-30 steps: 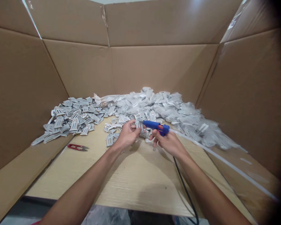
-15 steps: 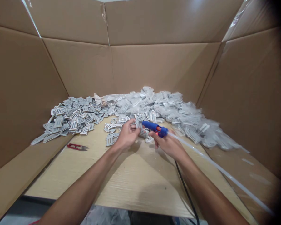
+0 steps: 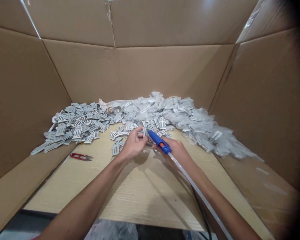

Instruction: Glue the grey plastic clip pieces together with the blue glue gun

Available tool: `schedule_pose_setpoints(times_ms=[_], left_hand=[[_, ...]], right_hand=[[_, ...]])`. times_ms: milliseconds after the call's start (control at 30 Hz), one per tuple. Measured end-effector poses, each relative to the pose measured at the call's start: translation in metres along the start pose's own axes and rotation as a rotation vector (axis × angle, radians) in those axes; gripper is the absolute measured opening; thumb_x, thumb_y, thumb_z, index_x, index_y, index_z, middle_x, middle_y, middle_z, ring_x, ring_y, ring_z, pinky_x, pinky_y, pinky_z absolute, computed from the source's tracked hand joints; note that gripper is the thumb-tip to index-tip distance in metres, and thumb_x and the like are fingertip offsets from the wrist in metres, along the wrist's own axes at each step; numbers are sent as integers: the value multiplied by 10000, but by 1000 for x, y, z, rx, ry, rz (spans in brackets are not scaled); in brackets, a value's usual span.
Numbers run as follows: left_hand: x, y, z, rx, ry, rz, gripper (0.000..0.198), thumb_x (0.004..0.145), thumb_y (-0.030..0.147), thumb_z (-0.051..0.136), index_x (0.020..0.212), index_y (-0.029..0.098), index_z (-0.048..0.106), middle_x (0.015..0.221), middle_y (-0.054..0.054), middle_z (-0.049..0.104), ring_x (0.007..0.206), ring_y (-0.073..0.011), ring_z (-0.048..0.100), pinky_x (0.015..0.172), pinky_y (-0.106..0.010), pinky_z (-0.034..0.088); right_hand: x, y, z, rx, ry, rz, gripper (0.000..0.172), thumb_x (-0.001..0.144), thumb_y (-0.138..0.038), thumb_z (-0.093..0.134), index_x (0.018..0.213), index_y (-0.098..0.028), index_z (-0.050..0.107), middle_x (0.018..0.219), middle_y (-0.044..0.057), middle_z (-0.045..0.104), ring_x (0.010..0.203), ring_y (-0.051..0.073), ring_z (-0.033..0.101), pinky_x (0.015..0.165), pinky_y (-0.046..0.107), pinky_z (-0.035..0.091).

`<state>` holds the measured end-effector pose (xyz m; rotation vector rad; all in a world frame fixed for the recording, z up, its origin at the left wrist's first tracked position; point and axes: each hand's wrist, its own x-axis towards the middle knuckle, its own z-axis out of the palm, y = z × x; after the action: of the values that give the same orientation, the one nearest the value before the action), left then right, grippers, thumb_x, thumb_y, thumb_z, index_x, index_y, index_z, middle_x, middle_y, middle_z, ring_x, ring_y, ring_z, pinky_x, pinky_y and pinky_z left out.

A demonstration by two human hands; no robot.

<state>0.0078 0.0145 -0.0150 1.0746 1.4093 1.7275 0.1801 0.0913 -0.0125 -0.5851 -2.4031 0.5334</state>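
My left hand (image 3: 135, 144) pinches a small grey arched window-shaped piece (image 3: 146, 130) upright between thumb and fingers. In my right hand (image 3: 173, 150) is a blue glue gun (image 3: 160, 141), its nozzle at the face of that piece. Whether the tip touches it I cannot tell. A long translucent glue stick (image 3: 187, 176) runs out of the gun's back end over my right forearm. Several loose grey and white window pieces (image 3: 115, 148) lie just behind and beside my left hand; some are hidden by my hands.
Red thread snips (image 3: 81, 157) lie on the wooden table (image 3: 140, 193) to the left. A heap of bare pieces (image 3: 77, 123) is at the back left, a heap of plastic-wrapped ones (image 3: 197, 123) at the back right. Cardboard walls (image 3: 175, 70) enclose the table. A black cord (image 3: 201, 208) hangs over the front edge.
My right hand has turned the glue gun so its back end swings toward me and left, and the glue stick now lies steeper. My left hand still holds the piece in nearly the same place.
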Motion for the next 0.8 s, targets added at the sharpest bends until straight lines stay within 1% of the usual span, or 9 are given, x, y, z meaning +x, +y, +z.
schedule_pose_setpoints(times_ms=[133,200,267,367,433,500,600,700,800], left_hand=[[-3,8,3,-44,44,-46,477,715,205,780,1070,206,461,669,45,652,493,-103,589,453,-176,335],[-5,12,5,-86,5,-63,460,728,238,782,1011,230,421,698,26,686,532,-128,634,461,-177,346],[-8,15,7,-99,-55,-68,429,750,281,780,970,234,415,724,3,714,591,-149,671,496,-185,389],[-13,18,9,2,-203,-29,312,804,344,756,928,203,508,701,-15,710,566,-125,629,533,-204,427],[-14,17,9,102,-296,15,248,834,365,735,903,173,593,669,-15,686,542,-106,583,541,-209,434],[-13,14,9,157,-309,30,240,840,371,735,869,154,639,643,-18,670,536,-99,563,538,-209,429],[-11,9,10,80,-203,-29,289,813,402,767,822,158,610,645,-32,684,509,-95,554,487,-201,384],[-10,8,15,-69,-134,-73,365,774,440,802,833,177,556,696,-53,722,493,-96,563,449,-194,355],[-13,9,18,-78,-191,-67,382,777,457,803,849,175,555,705,-58,728,497,-97,567,444,-192,357]], right_hand=[[-3,-1,-3,-119,181,-25,269,947,-469,576,886,-221,659,891,100,720,737,225,646,659,284,404],[-2,-1,-4,-39,310,42,327,937,-531,586,865,-218,645,818,96,701,717,229,641,665,299,430],[2,0,-3,183,364,197,423,915,-633,581,855,-220,647,754,87,696,666,230,649,647,322,471],[11,3,-2,666,292,385,556,862,-765,552,859,-219,658,781,102,726,682,258,711,619,361,543],[17,4,-4,922,237,386,580,816,-805,581,812,-227,631,842,120,744,807,286,750,678,381,593],[19,4,-10,1065,250,376,584,778,-816,624,745,-235,566,925,129,754,874,280,758,730,370,616],[17,5,-18,1109,262,406,590,750,-798,677,728,-227,529,968,110,749,702,205,731,594,305,588],[13,8,-15,1054,187,475,552,748,-743,732,774,-211,587,833,68,725,529,154,656,457,270,498],[12,12,-8,1029,207,503,517,722,-695,791,802,-212,622,779,54,723,635,204,726,579,303,580]])
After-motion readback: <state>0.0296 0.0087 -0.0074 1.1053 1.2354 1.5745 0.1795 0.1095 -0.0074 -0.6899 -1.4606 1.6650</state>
